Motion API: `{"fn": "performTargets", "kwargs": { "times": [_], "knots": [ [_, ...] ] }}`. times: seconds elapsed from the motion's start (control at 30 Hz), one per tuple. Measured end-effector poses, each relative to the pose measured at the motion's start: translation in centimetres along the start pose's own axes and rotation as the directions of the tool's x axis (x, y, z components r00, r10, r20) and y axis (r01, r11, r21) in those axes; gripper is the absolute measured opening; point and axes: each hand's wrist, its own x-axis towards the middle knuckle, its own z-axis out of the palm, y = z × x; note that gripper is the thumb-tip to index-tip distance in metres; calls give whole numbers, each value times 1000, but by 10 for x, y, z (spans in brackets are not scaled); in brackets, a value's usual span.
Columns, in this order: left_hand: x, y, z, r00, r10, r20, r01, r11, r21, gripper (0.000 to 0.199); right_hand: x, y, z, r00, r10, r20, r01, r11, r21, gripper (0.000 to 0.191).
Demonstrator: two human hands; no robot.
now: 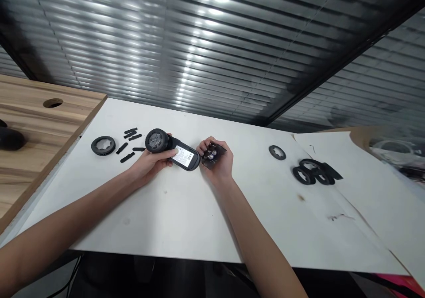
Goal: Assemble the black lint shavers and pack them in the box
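Observation:
My left hand (151, 163) grips a black handheld device (193, 161) with a round mesh-covered head at its left end and a white printed label. The thumb lies across the device beside the label. Close to the device's right end, my right hand (221, 163) has its fingers curled around a dark, shiny piece (213, 152) with small round bright parts on it. What exactly this piece is cannot be made out. Both hands are just above the white table (186, 218), close together but apart.
Several small black strips (127, 157) and a thick black ring (103, 145) lie to the left. On the right are a thin black ring (277, 152), a cluster of black rings (303, 175) and a thin wire (341, 217). Behind the table are window blinds.

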Motion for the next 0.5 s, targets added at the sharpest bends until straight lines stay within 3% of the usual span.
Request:
{"fn": "performTargets", "kwargs": {
  "times": [0.27, 0.5],
  "knots": [
    [0, -1, 0, 1000, -14, 15, 14, 1000, 18, 58, 1, 3, 0, 1000, -14, 4, 14, 999, -29, 26],
    [-1, -2, 1, 999, 6, 39, -10, 992, 122, 36, 2, 4, -1, 1000, -7, 7, 7, 1000, -28, 22]
  ]
}}
